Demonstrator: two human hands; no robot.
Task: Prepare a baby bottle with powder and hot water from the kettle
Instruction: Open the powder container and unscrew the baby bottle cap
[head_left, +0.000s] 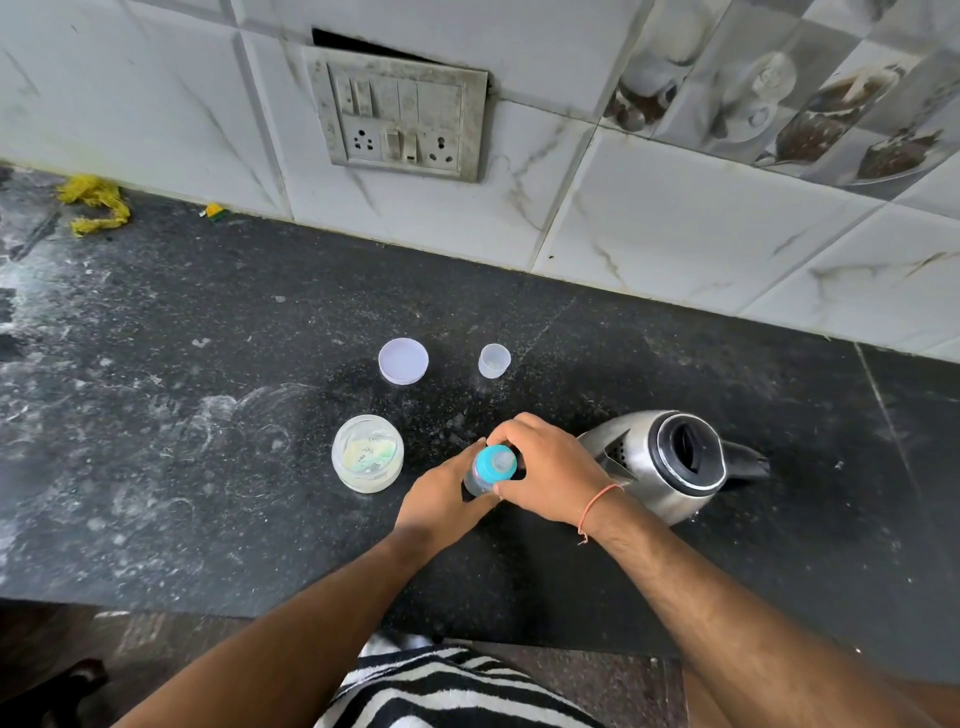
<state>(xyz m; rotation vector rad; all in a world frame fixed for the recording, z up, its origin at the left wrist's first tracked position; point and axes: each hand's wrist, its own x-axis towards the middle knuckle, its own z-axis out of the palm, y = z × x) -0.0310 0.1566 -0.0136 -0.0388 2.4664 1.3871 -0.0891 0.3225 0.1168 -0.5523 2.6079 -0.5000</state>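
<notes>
A small clear baby bottle (480, 480) with a blue teat collar (496, 462) stands on the black counter (208, 415). My left hand (441, 504) grips the bottle's body from the left. My right hand (550, 467) curls its fingers and thumb round the blue collar from the right. An open powder jar (368, 453) with pale powder sits just left of the hands. A steel kettle (670, 462) with a black lid and handle stands close behind my right wrist.
The jar's round lid (403, 360) and a small clear cap (494, 360) lie further back on the counter. A wall socket panel (397, 119) is on the tiled wall. Yellow scraps (96, 202) lie at the far left. The counter edge runs near my body.
</notes>
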